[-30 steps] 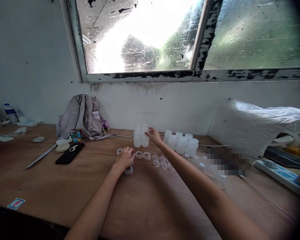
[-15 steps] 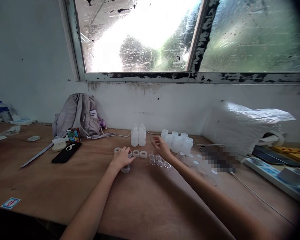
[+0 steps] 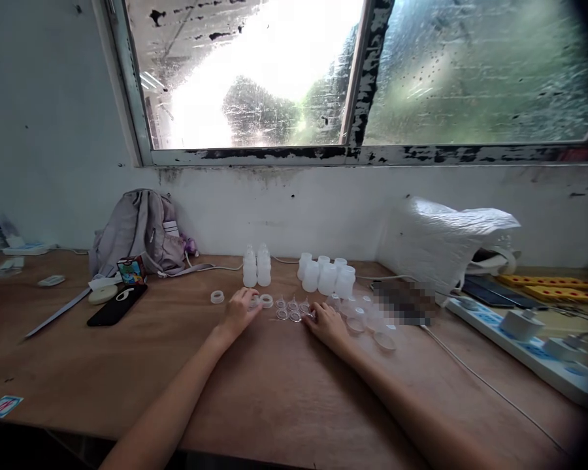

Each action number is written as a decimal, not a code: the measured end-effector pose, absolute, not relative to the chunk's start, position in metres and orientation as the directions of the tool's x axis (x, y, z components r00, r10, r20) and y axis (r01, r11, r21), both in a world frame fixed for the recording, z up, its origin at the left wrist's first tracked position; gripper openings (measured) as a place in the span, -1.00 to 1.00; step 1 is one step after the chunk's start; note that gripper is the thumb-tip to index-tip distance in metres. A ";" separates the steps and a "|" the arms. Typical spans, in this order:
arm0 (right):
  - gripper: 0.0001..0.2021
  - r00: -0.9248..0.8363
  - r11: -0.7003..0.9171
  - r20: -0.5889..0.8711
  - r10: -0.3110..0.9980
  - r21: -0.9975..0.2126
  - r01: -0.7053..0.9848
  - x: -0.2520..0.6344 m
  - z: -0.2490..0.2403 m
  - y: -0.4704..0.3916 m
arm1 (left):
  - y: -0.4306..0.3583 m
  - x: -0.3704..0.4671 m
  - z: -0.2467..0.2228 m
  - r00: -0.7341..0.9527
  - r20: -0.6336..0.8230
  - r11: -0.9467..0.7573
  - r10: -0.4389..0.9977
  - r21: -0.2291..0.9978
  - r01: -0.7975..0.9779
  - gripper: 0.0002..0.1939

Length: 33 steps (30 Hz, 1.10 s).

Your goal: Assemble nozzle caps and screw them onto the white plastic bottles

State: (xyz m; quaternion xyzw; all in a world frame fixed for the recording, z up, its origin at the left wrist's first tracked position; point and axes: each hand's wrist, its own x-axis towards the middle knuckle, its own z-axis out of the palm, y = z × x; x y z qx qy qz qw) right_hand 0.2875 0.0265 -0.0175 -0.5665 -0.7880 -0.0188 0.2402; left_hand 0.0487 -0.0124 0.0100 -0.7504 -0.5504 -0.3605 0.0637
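My left hand rests on the table with its fingers curled over a translucent white screw ring. A second ring is beside its fingertips, and another ring lies apart to the left. My right hand is low over the table, thumb and fingers closed about a clear bottle teat at the right end of a cluster. The other clear teats sit in two short rows between my hands. Behind them stand two narrow stacks of frosted pieces and several frosted bottles.
Translucent domed caps lie right of my right hand. Further right are a pixelated dark object, a white cable and a power strip. On the left are a black phone, a small box and a grey backpack.
My right hand has come down onto the teats, which now line up more evenly. My left hand has shifted slightly right, and the nearest ring no longer shows. The view has turned right.
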 end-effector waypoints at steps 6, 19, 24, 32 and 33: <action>-0.81 -0.362 0.574 0.512 0.779 -0.350 0.740 0.280 -0.006 0.007 | -0.029 0.088 0.007 0.269 0.663 -0.580 0.699 0.304 0.756 -0.71; -0.82 -0.512 0.702 0.483 0.710 -0.542 0.462 0.265 -0.024 -0.001 | -0.034 0.092 -0.001 0.413 0.623 -0.692 0.664 0.303 0.655 -0.74; -0.83 -0.437 0.651 0.494 0.751 -0.667 0.363 0.263 -0.024 -0.001 | -0.035 0.093 -0.001 0.378 0.638 -0.699 0.671 0.374 0.609 -0.73; -0.97 -0.423 0.663 0.515 0.745 -0.636 0.394 0.257 -0.023 -0.006 | -0.039 0.101 -0.002 0.339 0.612 -0.665 0.714 0.443 0.601 -0.81; -0.97 -0.406 0.648 0.509 0.759 -0.650 0.397 0.256 -0.024 -0.007 | -0.039 0.101 -0.002 0.346 0.609 -0.665 0.714 0.436 0.607 -0.81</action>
